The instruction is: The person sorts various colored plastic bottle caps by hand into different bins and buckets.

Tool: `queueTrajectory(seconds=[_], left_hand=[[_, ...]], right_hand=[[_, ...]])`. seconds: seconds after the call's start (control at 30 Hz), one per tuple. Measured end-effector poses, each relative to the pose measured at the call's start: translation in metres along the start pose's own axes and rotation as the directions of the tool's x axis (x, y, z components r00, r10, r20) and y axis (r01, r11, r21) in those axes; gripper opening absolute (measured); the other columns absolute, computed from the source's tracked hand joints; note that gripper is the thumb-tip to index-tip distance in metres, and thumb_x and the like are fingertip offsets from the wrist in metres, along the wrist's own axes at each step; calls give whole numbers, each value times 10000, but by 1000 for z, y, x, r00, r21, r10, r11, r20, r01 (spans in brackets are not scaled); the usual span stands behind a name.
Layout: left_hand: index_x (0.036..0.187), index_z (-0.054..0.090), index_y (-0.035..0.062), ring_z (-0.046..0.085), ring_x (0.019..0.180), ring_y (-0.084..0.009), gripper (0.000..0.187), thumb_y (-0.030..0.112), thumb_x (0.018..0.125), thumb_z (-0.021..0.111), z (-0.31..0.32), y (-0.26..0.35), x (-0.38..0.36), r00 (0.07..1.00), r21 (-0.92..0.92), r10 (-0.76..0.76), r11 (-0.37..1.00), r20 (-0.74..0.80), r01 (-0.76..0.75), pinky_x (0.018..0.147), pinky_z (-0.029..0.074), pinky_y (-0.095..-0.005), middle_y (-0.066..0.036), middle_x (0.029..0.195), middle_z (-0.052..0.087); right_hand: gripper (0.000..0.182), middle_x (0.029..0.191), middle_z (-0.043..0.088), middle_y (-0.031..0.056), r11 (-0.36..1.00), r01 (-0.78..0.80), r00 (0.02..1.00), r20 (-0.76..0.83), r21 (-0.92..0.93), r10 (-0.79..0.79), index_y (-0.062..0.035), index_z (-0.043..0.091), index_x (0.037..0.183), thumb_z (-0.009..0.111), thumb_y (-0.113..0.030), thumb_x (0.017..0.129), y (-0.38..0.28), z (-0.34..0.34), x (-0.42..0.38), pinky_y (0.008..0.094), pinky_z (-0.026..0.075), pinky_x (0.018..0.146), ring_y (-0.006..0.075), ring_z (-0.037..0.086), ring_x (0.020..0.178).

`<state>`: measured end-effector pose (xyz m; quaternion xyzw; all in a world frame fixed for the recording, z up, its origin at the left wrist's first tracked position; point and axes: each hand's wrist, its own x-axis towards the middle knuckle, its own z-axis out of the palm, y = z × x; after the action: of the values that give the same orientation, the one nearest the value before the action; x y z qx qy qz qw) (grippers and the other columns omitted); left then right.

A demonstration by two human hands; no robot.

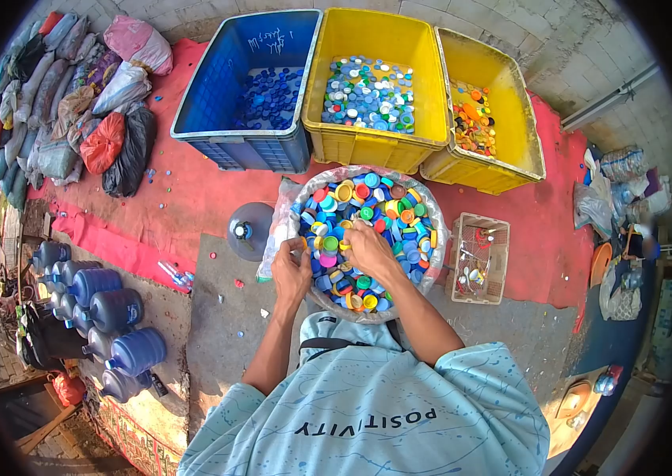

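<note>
A wide round tub lined with a whitish plastic sack (pixel 438 230) stands right in front of me, heaped with bottle caps (pixel 399 230) in blue, white, yellow, orange, green and red. At the tub's left rim is my left hand (pixel 292 268), its fingers curled together; whatever they hold is too small to name. My right hand (pixel 367 250) reaches over the middle of the heap. Its fingers are drawn together among the caps, and their tips are partly hidden. Close to these fingers lie a green cap (pixel 330 243) and a magenta cap (pixel 327 259).
Behind the tub stand a blue crate (pixel 201 131) with dark blue caps, a yellow crate (pixel 431 79) with mostly light blue and white caps, and another yellow crate (pixel 514 119) with orange and yellow caps. A plastic basket (pixel 480 296) sits right; a water jug (pixel 250 230) left.
</note>
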<state>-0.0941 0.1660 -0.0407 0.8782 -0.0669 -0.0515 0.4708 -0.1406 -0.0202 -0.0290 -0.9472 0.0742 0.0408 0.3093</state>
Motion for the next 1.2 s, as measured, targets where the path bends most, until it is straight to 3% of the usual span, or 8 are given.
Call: queueTrajectory(seconds=[0.17, 0.2, 0.33, 0.57, 0.83, 0.93, 1.03, 1.2], left_hand=[[1056, 602, 9, 680, 777, -305, 299, 118, 797, 702, 8, 4, 4, 994, 77, 38, 996, 107, -47, 704, 516, -406, -159, 959, 705], [1055, 599, 8, 684, 805, -318, 305, 125, 794, 705, 11, 4, 4, 994, 96, 45, 994, 103, -55, 720, 519, -413, -163, 958, 705], [1050, 592, 15, 691, 865, -332, 319, 146, 786, 712, 20, 2, 5, 992, 135, 43, 989, 116, -58, 747, 523, -422, -159, 943, 710], [1056, 601, 30, 683, 810, -302, 333, 152, 775, 733, 22, 5, 12, 991, 96, -35, 995, 132, 22, 721, 518, -399, -138, 908, 714], [1044, 616, 30, 656, 805, -218, 234, 124, 834, 658, 6, 18, 9, 980, -143, -109, 981, 165, 133, 727, 518, -361, -94, 874, 689], [954, 610, 47, 615, 761, -169, 103, 102, 866, 607, 6, 16, 9, 932, -746, -182, 560, 315, 361, 699, 508, -336, -51, 854, 633], [857, 571, 77, 545, 686, -110, 36, 77, 893, 579, -4, 30, 13, 834, -839, -224, 102, 504, 534, 641, 480, -278, -27, 834, 572], [811, 573, 86, 488, 523, -133, 227, 175, 781, 780, 17, 25, 27, 871, -557, -216, 694, 441, 455, 543, 420, -288, 32, 584, 503]], right_hand=[[224, 909, 642, 188, 900, -210, 975, 18, 382, 220, 17, 586, 865, 756, -59, 741, 9, -29, -12, 415, 523, 738, 331, 648, 825], [231, 865, 678, 150, 848, -65, 978, -137, 526, 160, 12, 582, 851, 770, -89, 762, 15, -22, -14, 350, 522, 677, 248, 661, 747], [258, 847, 666, 65, 478, -271, 945, 137, 835, 297, -29, 566, 839, 794, -133, 777, 29, -36, -34, 237, 477, 634, 88, 600, 708], [265, 910, 608, 42, -107, -154, 949, 177, 982, 262, -44, 557, 1049, 702, -143, 850, 28, -40, -58, 260, 459, 633, 114, 578, 771], [236, 956, 604, 107, -380, -89, 988, 129, 921, 83, -36, 580, 1013, 610, -184, 832, 48, -26, -64, 339, 488, 718, 221, 610, 849], [219, 977, 605, 132, -532, -49, 993, 100, 846, 68, -40, 569, 939, 616, -203, 802, 47, -27, -66, 364, 488, 732, 261, 612, 893], [181, 975, 607, 120, -617, -17, 990, 101, 787, 102, -63, 557, 871, 615, -223, 811, 45, -29, -70, 375, 481, 765, 268, 594, 918], [165, 895, 585, 64, -642, 37, 988, 67, 765, 136, -87, 551, 817, 617, -238, 826, 51, -22, -82, 385, 475, 761, 248, 575, 893]])
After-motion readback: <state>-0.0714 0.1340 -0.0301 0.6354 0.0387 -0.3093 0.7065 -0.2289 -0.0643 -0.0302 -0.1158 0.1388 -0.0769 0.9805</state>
